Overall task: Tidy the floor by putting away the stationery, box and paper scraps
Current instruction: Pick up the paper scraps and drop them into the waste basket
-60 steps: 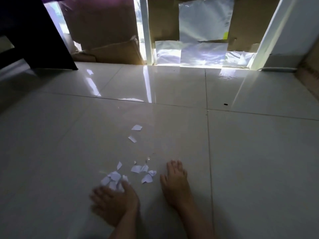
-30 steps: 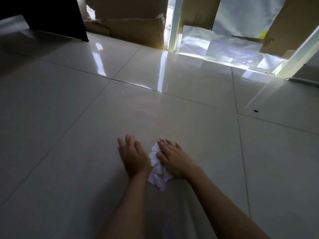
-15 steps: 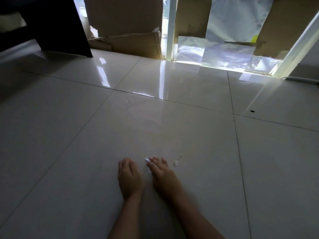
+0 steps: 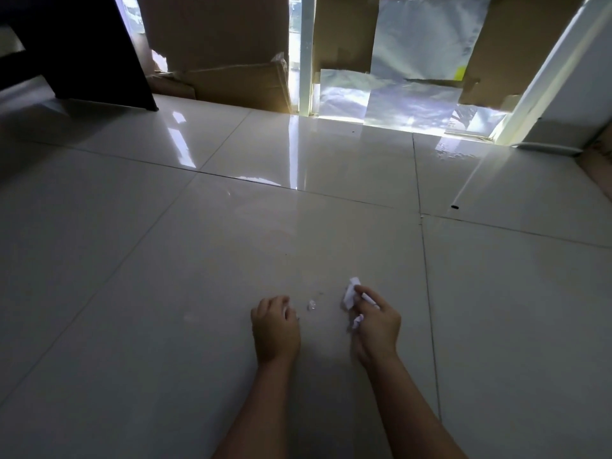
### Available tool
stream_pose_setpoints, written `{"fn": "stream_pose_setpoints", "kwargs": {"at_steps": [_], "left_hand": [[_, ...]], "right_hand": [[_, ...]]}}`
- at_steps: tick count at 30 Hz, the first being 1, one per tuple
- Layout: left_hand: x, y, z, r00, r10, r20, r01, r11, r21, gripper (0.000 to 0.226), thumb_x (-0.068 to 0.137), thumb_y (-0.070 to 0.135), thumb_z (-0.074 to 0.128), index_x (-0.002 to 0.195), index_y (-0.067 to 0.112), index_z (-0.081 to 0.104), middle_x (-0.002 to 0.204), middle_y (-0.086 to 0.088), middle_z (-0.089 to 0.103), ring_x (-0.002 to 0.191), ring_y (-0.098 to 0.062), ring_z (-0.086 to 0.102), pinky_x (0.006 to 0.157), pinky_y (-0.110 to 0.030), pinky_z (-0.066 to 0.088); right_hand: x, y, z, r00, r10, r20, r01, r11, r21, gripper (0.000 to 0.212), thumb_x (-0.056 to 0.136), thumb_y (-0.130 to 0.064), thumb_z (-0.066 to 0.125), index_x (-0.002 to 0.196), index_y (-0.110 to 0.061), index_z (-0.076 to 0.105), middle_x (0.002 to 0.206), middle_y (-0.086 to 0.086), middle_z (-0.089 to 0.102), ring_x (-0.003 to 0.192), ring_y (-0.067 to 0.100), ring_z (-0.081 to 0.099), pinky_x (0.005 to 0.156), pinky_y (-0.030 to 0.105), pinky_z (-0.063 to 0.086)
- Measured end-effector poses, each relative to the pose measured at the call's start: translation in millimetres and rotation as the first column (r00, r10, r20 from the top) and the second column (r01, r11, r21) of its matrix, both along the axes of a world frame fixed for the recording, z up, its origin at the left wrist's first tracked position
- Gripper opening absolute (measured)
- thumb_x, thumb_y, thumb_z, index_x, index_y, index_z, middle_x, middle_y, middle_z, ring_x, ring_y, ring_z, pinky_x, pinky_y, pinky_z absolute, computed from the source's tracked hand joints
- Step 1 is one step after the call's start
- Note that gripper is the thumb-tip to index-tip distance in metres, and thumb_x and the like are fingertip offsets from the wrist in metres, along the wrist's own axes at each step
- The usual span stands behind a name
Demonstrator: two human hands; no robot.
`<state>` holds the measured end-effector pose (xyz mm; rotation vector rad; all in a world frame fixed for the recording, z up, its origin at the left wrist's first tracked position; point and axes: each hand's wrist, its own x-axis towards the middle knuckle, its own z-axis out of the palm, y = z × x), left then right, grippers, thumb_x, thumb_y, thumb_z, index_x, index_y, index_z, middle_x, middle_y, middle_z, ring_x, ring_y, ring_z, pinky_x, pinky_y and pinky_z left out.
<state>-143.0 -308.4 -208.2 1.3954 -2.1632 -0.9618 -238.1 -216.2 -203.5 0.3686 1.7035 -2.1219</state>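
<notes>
My right hand (image 4: 376, 324) is curled around a bunch of white paper scraps (image 4: 350, 293); bits stick out above the fingers and below the thumb. My left hand (image 4: 275, 327) hovers just left of it with its fingers curled under, and I cannot see whether it holds anything. One tiny white scrap (image 4: 311, 305) lies on the glossy tiled floor (image 4: 165, 293) between the two hands. No box or stationery shows in the head view.
Flattened cardboard (image 4: 231, 81) and plastic sheets (image 4: 414, 101) lean against the glass door at the back. A dark furniture panel (image 4: 82, 51) stands at the back left. A thin white rod with a black tip (image 4: 463, 190) lies on the tiles at the right.
The scattered scraps were swept together between both hands. My right hand has now gathered them up and lifted, and the hands have moved apart, leaving one small scrap on the floor.
</notes>
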Motion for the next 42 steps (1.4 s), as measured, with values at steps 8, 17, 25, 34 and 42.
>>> {"fn": "stream_pose_setpoints", "kwargs": {"at_steps": [8, 17, 25, 34, 42], "left_hand": [[9.4, 4.7, -0.1, 0.996, -0.085, -0.004, 0.085, 0.996, 0.028, 0.002, 0.075, -0.004, 0.066, 0.077, -0.005, 0.066, 0.087, -0.022, 0.06, 0.088, -0.034, 0.057, 0.071, -0.03, 0.033], [25.8, 17.1, 6.2, 0.987, 0.138, -0.081, -0.125, 0.982, 0.139, 0.017, 0.08, -0.008, 0.056, 0.066, 0.003, 0.056, 0.089, -0.026, 0.059, 0.081, -0.033, 0.059, 0.072, -0.028, 0.051], [42.0, 47.6, 12.4, 0.988, -0.133, 0.077, 0.125, 0.986, 0.107, 0.018, 0.076, 0.008, 0.073, 0.089, 0.002, 0.062, 0.097, -0.011, 0.05, 0.089, -0.022, 0.051, 0.083, -0.03, 0.043], [42.3, 60.6, -2.5, 0.932, -0.188, 0.309, 0.244, 0.958, -0.153, 0.009, 0.085, 0.0, 0.055, 0.078, 0.003, 0.061, 0.09, -0.022, 0.063, 0.09, -0.036, 0.055, 0.077, -0.041, 0.04], [32.0, -21.2, 8.3, 0.991, 0.126, 0.045, -0.123, 0.991, -0.061, 0.014, 0.091, 0.003, 0.048, 0.078, 0.007, 0.051, 0.087, -0.028, 0.06, 0.083, -0.038, 0.056, 0.068, -0.037, 0.037]], "right_hand": [[-11.3, 27.6, 7.9, 0.997, -0.016, 0.074, 0.016, 1.0, -0.011, 0.02, 0.087, 0.007, 0.055, 0.092, -0.004, 0.07, 0.081, 0.012, 0.061, 0.029, 0.001, 0.034, 0.033, 0.01, 0.03], [-14.2, 34.9, 21.9, 0.993, 0.091, 0.08, -0.086, 0.994, -0.066, 0.023, 0.089, 0.006, 0.052, 0.087, -0.007, 0.071, 0.074, 0.006, 0.06, 0.029, 0.0, 0.034, 0.033, 0.011, 0.03], [-18.1, 54.8, 20.3, 0.984, 0.141, 0.107, -0.133, 0.988, -0.08, 0.024, 0.088, 0.005, 0.053, 0.086, -0.01, 0.072, 0.075, 0.006, 0.063, 0.031, 0.001, 0.035, 0.033, 0.012, 0.03], [-11.1, 56.2, 17.1, 0.982, 0.139, 0.126, -0.137, 0.99, -0.028, 0.027, 0.089, 0.006, 0.052, 0.089, -0.01, 0.073, 0.064, 0.008, 0.055, 0.033, 0.003, 0.035, 0.034, 0.013, 0.031], [-7.0, 33.4, 17.6, 0.981, 0.166, 0.099, -0.16, 0.985, -0.068, 0.027, 0.088, 0.006, 0.053, 0.084, -0.012, 0.073, 0.066, 0.007, 0.057, 0.035, 0.005, 0.035, 0.036, 0.013, 0.031]]}}
